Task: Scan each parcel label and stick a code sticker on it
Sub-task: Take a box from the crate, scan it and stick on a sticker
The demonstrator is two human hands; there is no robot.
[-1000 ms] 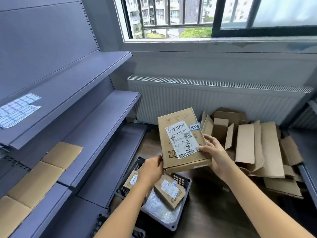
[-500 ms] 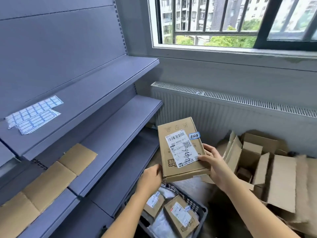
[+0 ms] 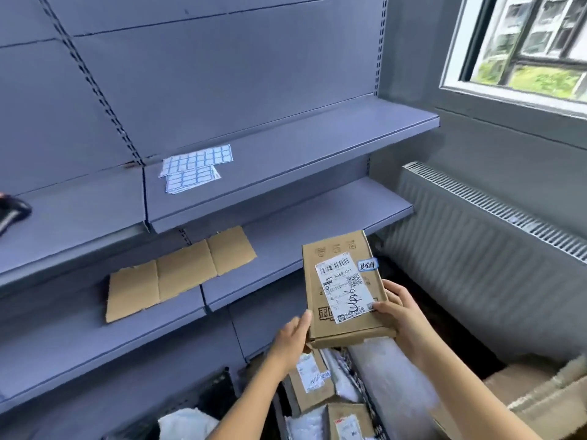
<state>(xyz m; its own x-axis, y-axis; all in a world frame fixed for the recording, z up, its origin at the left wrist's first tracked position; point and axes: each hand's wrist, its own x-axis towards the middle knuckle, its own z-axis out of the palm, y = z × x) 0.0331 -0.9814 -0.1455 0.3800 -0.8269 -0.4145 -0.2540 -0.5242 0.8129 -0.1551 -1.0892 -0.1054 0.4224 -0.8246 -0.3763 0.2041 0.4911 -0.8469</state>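
I hold a flat cardboard parcel point(image 3: 341, 249) in front of the shelves with both hands. Its white shipping label point(image 3: 344, 289) faces up, with a barcode, a QR code and handwritten digits. A small blue-edged code sticker point(image 3: 367, 265) sits beside the label's top right corner. My left hand point(image 3: 290, 341) grips the parcel's lower left corner. My right hand point(image 3: 401, 315) holds its lower right edge, thumb on the label. Sheets of blue-edged stickers point(image 3: 193, 168) lie on the upper shelf point(image 3: 286, 141). A dark handheld scanner point(image 3: 12, 212) shows partly at the far left edge.
Below my hands a dark basket point(image 3: 222, 389) holds more labelled parcels point(image 3: 313, 382) and white plastic mailers point(image 3: 387, 373). Flattened cardboard point(image 3: 181, 273) lies on the middle shelf point(image 3: 317, 223). A radiator point(image 3: 486, 249) runs under the window. Opened cartons point(image 3: 546, 395) sit at the lower right.
The view has swung left toward the shelves. The parcel stays in both hands, now in front of the middle shelf, and the scanner has come into view at the left.
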